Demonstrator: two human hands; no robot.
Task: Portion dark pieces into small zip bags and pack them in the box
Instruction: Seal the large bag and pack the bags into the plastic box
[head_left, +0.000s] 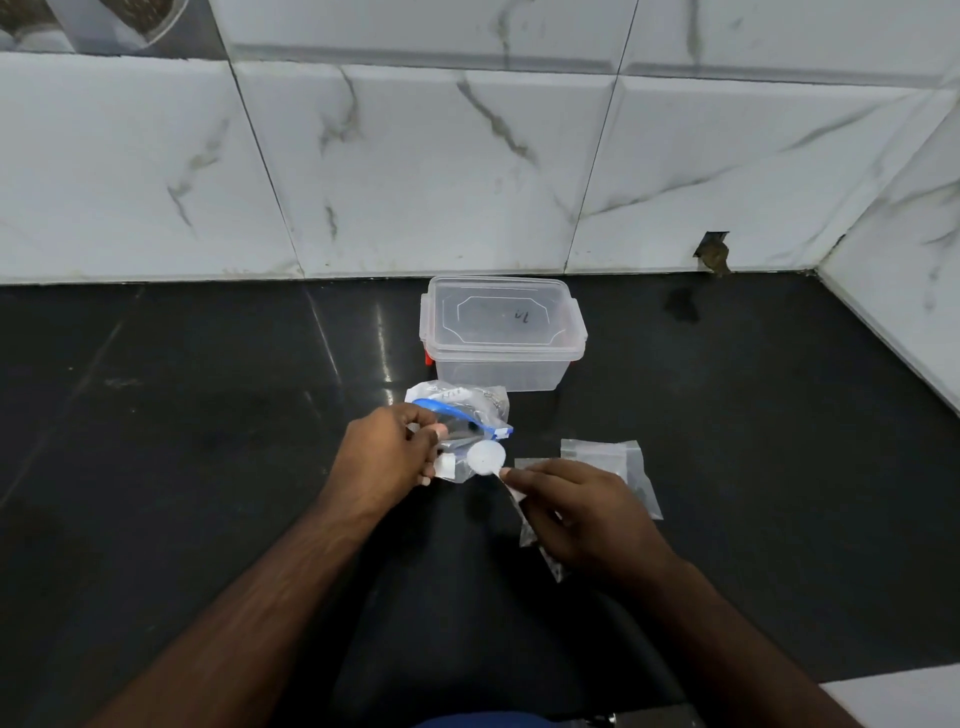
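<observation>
On the dark counter (208, 467) the left hand (384, 457) has its grip curled around the mouth of a larger clear bag with a blue zip strip (462, 415), holding it up and open, by the look of it so that the contents can be reached. The right hand (582, 509) pinches the handle of a small white scoop (485, 458), whose round bowl sits just at the opening of that bag, and the same grip also holds a small zip bag (535, 535) that hangs down beneath the fingers, probably kept ready so the scoop can tip straight into it. Whether the scoop carries any dark pieces cannot be told; the bowl looks pale. Another small zip bag (618, 467) lies flat on the counter just right of the right hand, with something dark showing inside near its lower end, so it may be a portion already filled. The clear plastic box (504, 332) stands on the far side of the bags, near the marbled wall tiles (415, 156), with its lid on, and it seems to hold nothing yet. It is close enough that packed bags need only a short reach, though the lid must come off first.
</observation>
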